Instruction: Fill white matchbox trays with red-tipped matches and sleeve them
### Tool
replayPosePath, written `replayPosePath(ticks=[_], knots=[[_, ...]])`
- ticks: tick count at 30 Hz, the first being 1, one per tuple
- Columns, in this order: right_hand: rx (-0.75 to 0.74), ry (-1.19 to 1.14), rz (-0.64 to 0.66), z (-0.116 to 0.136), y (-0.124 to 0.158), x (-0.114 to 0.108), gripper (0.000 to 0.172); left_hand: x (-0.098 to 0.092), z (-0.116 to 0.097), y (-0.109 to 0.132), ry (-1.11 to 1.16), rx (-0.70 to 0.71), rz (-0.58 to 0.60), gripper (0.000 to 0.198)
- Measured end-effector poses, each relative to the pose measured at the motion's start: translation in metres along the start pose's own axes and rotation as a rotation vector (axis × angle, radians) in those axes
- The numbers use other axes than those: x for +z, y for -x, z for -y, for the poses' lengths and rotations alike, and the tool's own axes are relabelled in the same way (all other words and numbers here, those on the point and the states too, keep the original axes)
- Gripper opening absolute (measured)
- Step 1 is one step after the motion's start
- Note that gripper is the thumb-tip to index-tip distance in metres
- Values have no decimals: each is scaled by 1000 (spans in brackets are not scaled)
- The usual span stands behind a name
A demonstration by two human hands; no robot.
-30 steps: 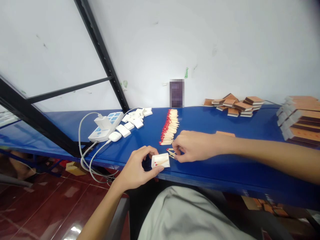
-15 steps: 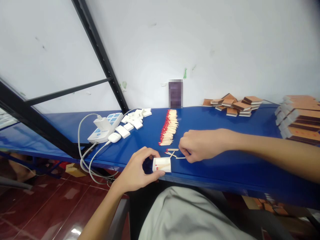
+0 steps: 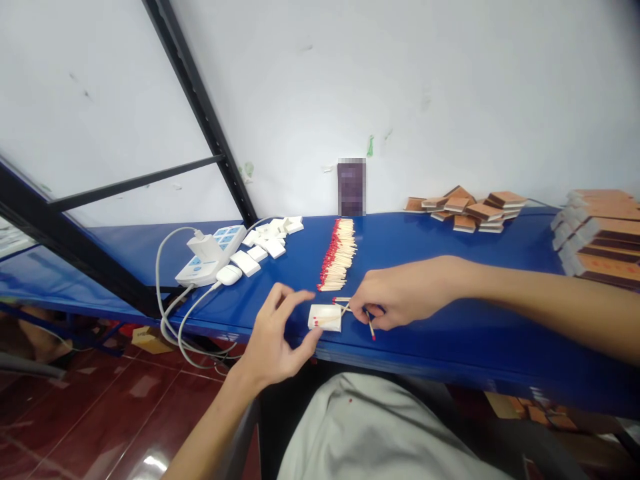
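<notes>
A small white matchbox tray [image 3: 325,313] with a few red-headed matches in it lies near the table's front edge. My left hand [image 3: 280,340] is open just left of the tray, thumb and fingers apart and seemingly off it. To the tray's right, my right hand [image 3: 387,300] pinches a match [image 3: 371,330], its red head pointing down toward the front edge. A few loose matches [image 3: 342,300] lie between the tray and my right fingers, partly covered by them. Behind them stretches a long row of matches [image 3: 339,257], red heads to the left.
White trays [image 3: 270,237] lie in a heap at the left, beside a power strip [image 3: 213,257] with cables. Brown matchboxes [image 3: 470,208] are piled at the back right, and larger packs [image 3: 600,233] are stacked at the far right. A black metal frame [image 3: 200,107] rises at the left.
My left hand has let go of the tray and opened to its left; the tray sits slightly farther back. My right hand has moved a little left, with a match now between its fingers.
</notes>
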State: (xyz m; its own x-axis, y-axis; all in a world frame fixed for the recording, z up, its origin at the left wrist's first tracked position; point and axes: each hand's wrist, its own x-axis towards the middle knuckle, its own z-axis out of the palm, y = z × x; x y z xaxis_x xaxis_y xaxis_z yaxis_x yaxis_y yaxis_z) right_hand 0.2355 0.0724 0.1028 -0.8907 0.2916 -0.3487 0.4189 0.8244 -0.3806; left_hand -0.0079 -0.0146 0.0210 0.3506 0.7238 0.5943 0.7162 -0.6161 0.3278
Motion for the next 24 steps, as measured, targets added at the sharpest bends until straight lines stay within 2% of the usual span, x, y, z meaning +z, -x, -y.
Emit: replayPosePath(ticks=[1, 2, 3, 4, 6, 7, 8, 10, 12, 15, 20, 24], knots=[[-14, 0, 0, -1, -1, 1, 13, 3, -8, 5, -27, 113, -68, 22], [-23, 1, 0, -1, -2, 1, 12, 8, -18, 10, -39, 241, -31, 10], [-28, 6, -2, -2, -3, 2, 11, 15, -28, 15, -36, 324, 120, 10], [-25, 19, -10, -2, -3, 3, 12, 23, -39, 21, -35, 343, 325, 13], [-11, 66, -48, -1, -4, 4, 14, 44, -56, 30, -39, 277, 713, 22], [-1, 93, -76, 0, -4, 5, 15, 56, -59, 35, -90, 202, 847, 28], [9, 112, -105, 0, -5, 6, 17, 68, -59, 38, -137, 132, 960, 32], [23, 110, -145, 2, -6, 8, 18, 88, -50, 45, -242, -19, 1085, 37], [35, 72, -168, 3, -8, 10, 17, 102, -37, 50, -219, -61, 1129, 40], [73, 47, -233, 4, -10, 10, 13, 110, -23, 55, -148, -53, 1157, 37], [102, 68, -317, 0, -13, 10, 29, 103, -14, 53, -100, -66, 1180, 28], [53, 46, -297, -4, -16, 11, 17, 91, -12, 49, -72, -63, 1147, 27]])
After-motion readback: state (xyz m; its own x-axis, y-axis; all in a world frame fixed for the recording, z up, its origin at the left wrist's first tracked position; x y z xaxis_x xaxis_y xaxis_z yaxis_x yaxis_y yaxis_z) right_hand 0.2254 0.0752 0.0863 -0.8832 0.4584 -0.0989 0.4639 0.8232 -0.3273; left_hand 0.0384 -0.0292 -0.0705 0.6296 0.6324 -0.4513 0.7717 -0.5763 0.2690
